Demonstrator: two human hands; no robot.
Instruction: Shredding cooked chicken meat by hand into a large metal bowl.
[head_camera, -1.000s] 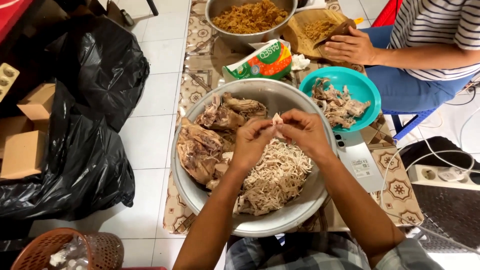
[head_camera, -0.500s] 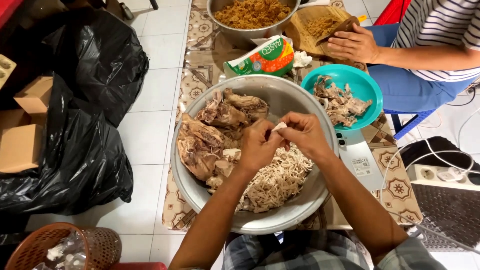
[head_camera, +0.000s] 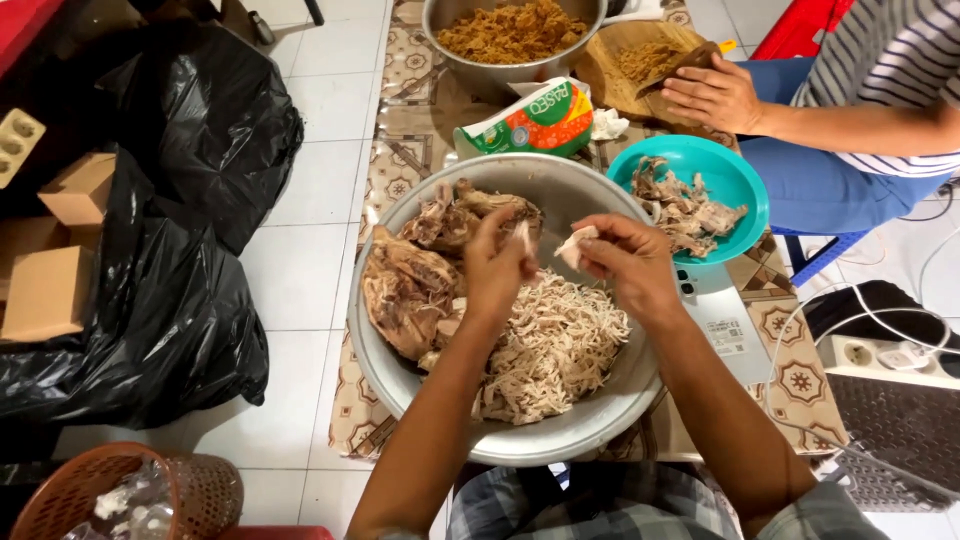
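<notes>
Both forearms are reaching forward from the bottom of the view and meeting over a large metal bowl (head_camera: 400, 390) that is sitting on a patterned mat (head_camera: 395, 170) on the tiled floor. The left hand (head_camera: 497, 268) is hovering over the bowl's middle with its back turned up, its fingers pinching the end of a thin pale strip of chicken meat (head_camera: 522, 238) that is pointing up and away from the wearer. The right hand (head_camera: 625, 262) is sitting just beside it, wrist bent inward, its fingers closing on a small pale chunk of chicken (head_camera: 577, 246) whose long axis is running toward the left hand; whether the strip and the chunk are still joined is hard to tell. Beneath the hands a heap of shredded chicken (head_camera: 555, 350) is lying in fine whitish strands, and whole cooked pieces (head_camera: 405, 285) with browned skin are resting against the bowl's left and far side. A teal bowl (head_camera: 735, 185) holding bones and scraps is standing just to the right, touching the big bowl's rim. Farther off, another person's hand (head_camera: 715, 95) is resting on a wooden board (head_camera: 625, 45) beside a metal pot (head_camera: 480, 70) of brown shreds
</notes>
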